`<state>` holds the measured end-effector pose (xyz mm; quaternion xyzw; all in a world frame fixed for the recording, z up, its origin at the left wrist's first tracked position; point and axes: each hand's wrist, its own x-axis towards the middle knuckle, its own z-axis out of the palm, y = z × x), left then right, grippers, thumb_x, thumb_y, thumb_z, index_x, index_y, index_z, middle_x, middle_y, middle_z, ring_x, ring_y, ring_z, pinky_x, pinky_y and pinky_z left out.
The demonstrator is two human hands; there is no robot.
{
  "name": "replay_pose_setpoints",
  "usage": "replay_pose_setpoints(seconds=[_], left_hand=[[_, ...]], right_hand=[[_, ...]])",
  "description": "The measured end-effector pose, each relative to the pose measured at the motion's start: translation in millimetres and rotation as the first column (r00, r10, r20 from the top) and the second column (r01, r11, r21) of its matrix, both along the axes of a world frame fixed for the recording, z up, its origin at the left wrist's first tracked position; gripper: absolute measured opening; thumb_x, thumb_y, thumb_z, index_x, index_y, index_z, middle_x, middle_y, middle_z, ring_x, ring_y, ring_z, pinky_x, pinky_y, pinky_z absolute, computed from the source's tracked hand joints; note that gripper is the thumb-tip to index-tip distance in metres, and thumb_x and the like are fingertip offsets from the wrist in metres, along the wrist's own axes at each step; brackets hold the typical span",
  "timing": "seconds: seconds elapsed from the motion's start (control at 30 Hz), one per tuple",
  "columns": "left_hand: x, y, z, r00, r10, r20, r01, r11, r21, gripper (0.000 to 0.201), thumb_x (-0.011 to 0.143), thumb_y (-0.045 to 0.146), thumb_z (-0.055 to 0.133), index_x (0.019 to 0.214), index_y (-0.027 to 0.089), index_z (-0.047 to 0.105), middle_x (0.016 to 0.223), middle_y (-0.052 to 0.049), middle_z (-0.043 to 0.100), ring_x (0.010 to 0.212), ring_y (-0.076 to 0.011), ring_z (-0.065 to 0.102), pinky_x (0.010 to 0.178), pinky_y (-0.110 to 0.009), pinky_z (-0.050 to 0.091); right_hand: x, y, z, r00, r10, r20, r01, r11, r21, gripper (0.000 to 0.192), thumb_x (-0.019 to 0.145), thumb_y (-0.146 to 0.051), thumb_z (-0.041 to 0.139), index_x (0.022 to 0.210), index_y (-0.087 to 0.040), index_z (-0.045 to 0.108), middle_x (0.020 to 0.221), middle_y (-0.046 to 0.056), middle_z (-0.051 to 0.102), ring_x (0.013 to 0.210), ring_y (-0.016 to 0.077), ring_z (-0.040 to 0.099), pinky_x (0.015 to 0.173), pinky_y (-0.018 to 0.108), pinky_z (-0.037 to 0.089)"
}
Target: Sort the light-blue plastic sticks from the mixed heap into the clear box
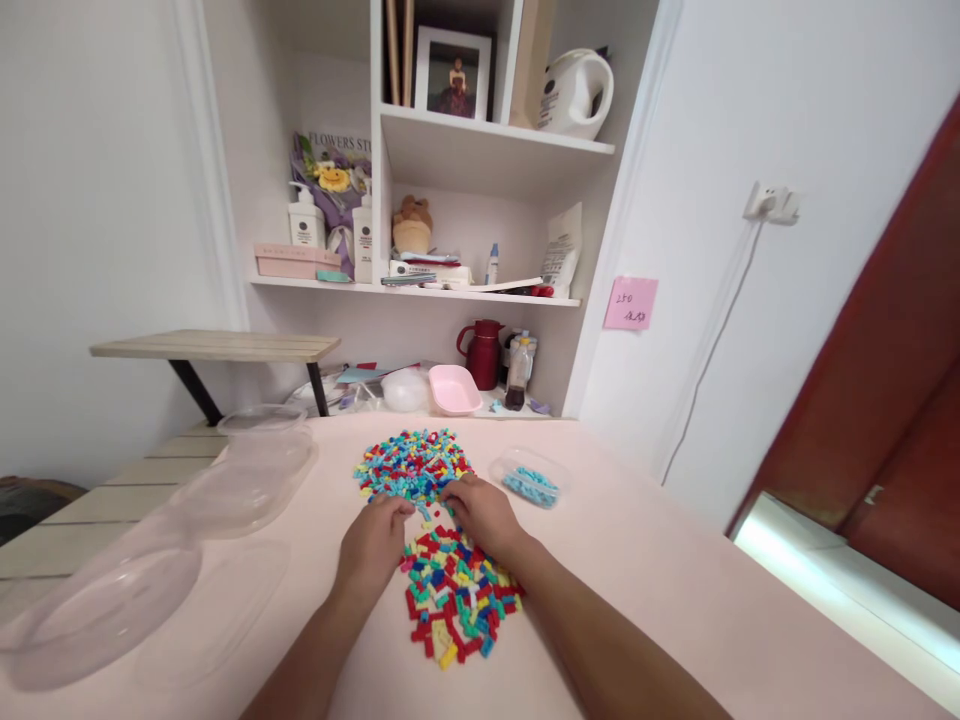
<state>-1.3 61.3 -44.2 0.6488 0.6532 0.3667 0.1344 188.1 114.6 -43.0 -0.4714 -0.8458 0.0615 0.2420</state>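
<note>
- The counter (660,600) is a pale pink surface running away from the person toward a white shelf unit (480,160) at its far edge.
- Clear plastic containers (247,480) and lids lie in a row on the left side of the counter, well apart from both hands.
- The spread of small coloured bricks (442,540) lies straight ahead of the person, its long axis running near to far. It falls into two heaps: a far heap (412,465) with much blue and teal in it, and a near heap (457,600) that is mostly red, yellow and green.
- Both hands rest at the narrow waist between the two heaps, so bricks lie both beyond the fingertips and under the wrists, toward the person.
- The left hand (373,545) lies palm down at the left edge of the waist, fingers curled loosely onto the bricks. Whether it pinches one I cannot tell.
- The right hand (484,515) lies palm down just to the right, fingers reaching forward to the near rim of the far heap. It is the nearer of the two to that heap. Its fingertips hide whatever they touch.
- A small clear tub (531,478) holding only light blue bricks sits to the right of the far heap, nearer the right hand than the left.
</note>
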Motion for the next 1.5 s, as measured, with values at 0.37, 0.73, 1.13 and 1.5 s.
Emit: replay_pose_setpoints(seconds=[0.37,0.73,1.13,1.5], left_hand=[[-4,1,-3.9,0.979,0.035,0.202,-0.034,0.999,-0.011,0.027,0.082,0.015,0.044,0.08,0.023,0.069,0.085,0.001,0.074,0.08,-0.0127,0.068,0.072,-0.022,0.05],[-5,5,-9.6,0.971,0.031,0.237,-0.033,0.999,0.003,0.027,0.079,0.016,0.044,0.079,0.024,0.07,0.086,0.001,0.074,0.082,-0.0127,0.067,0.072,-0.022,0.05],[-7,6,-9.9,0.962,0.026,0.271,-0.027,1.0,0.0,0.027,0.078,0.017,0.043,0.079,0.023,0.069,0.085,0.0,0.073,0.073,-0.0125,0.066,0.068,-0.023,0.05],[-9,10,-13.8,0.955,0.002,0.296,-0.008,1.0,0.017,0.027,0.077,0.02,0.043,0.076,0.022,0.07,0.086,-0.001,0.073,0.071,-0.0131,0.066,0.065,-0.023,0.05]], right_hand=[[0,3,1.3,1.0,0.0,0.025,0.0,1.0,-0.003,0.026,0.086,-0.017,0.054,0.1,-0.03,0.072,0.103,0.001,0.069,0.093,0.0165,0.063,0.078,0.023,0.042],[4,6,1.3,0.999,0.037,-0.013,-0.038,0.998,-0.05,0.023,0.08,-0.013,0.055,0.09,-0.026,0.073,0.097,0.002,0.071,0.092,0.0175,0.063,0.079,0.025,0.044],[24,4,8.5,0.976,0.004,-0.217,0.013,0.997,0.08,0.018,0.085,-0.02,0.054,0.091,-0.025,0.07,0.096,0.004,0.068,0.088,0.0178,0.062,0.078,0.027,0.045],[96,26,19.6,0.759,-0.306,-0.575,0.485,0.855,0.185,0.028,0.083,-0.035,0.048,0.094,-0.02,0.07,0.089,0.005,0.065,0.075,0.0183,0.06,0.076,0.033,0.045]])
